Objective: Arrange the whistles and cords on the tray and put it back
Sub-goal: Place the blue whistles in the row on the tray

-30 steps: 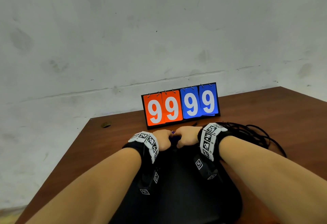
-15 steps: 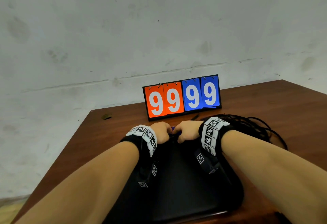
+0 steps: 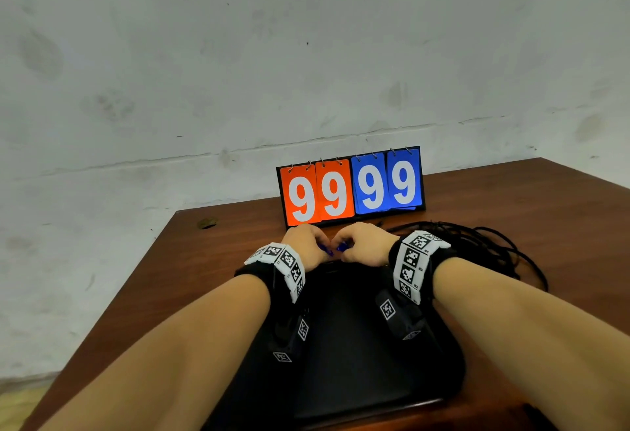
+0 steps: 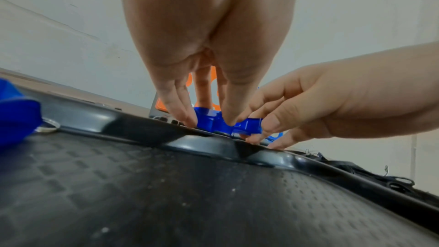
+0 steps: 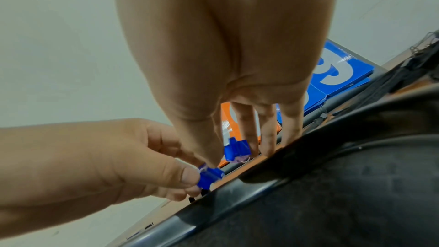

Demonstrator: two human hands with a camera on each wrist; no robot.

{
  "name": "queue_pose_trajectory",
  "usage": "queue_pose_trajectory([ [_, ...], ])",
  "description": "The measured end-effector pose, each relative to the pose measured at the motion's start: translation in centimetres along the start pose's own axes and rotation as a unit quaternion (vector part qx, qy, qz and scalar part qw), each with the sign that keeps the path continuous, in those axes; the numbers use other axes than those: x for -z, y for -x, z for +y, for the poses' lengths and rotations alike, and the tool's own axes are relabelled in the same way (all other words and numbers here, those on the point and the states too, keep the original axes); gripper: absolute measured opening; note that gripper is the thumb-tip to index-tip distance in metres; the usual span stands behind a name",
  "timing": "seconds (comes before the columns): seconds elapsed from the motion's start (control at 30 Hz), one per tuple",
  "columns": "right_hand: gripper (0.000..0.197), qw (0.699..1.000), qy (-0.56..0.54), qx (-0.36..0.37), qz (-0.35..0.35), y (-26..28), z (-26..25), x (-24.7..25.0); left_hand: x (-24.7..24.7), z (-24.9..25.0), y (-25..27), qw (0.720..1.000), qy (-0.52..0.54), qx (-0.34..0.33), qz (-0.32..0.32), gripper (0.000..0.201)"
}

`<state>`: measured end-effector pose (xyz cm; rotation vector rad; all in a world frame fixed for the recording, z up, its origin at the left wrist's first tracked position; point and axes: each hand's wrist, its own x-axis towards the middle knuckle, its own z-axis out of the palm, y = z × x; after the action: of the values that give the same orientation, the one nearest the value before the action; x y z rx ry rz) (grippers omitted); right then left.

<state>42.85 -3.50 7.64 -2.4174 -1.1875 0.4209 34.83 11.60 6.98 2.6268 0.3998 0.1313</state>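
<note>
A black tray (image 3: 358,369) lies on the brown table in front of me. Both hands meet at its far rim (image 4: 204,144). My left hand (image 3: 320,250) pinches a blue whistle (image 4: 207,118) between thumb and fingertips. Right beside it, my right hand (image 3: 344,248) pinches a second blue whistle (image 5: 237,148). The two whistles almost touch, just above the rim. A third blue whistle (image 4: 14,112) with a metal ring (image 4: 47,128) lies on the tray at the left. A tangle of black cords (image 3: 484,246) lies on the table, right of the tray.
An orange and blue flip scoreboard (image 3: 351,187) reading 99 99 stands just behind the hands, against the grey wall. The table's left edge (image 3: 112,311) runs close to the tray. A small dark spot (image 3: 206,223) marks the table's far left corner.
The hands have drawn slightly apart, so the blue whistles show between them. The head view has tipped down a little; the tray has stayed put.
</note>
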Motion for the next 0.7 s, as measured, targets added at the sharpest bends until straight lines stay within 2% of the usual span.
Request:
queue_pose_trajectory([
  [0.1, 0.028, 0.998, -0.047, 0.009, 0.051, 0.6, -0.3, 0.2, 0.3, 0.3, 0.6, 0.999, 0.029, -0.003, 0.028, 0.026],
  [0.2, 0.029, 0.991, -0.106, 0.006, 0.085, 1.5, -1.0, 0.5, 0.9, 0.8, 1.3, 0.998, 0.035, -0.005, 0.047, 0.021],
  [0.4, 0.037, 0.988, -0.135, 0.027, 0.075, 4.0, -3.2, 1.3, 2.6, 1.7, 3.9, 0.995, 0.071, -0.003, 0.066, 0.02],
  [0.5, 0.033, 0.989, -0.128, 0.03, 0.075, 5.1, -4.4, 1.5, 3.7, 2.1, 5.4, 0.995, 0.08, -0.005, 0.064, 0.015],
  [0.7, 0.026, 0.986, -0.144, 0.029, 0.074, 6.8, -6.9, 1.6, 5.2, 2.4, 8.1, 0.991, 0.106, -0.021, 0.08, 0.017],
])
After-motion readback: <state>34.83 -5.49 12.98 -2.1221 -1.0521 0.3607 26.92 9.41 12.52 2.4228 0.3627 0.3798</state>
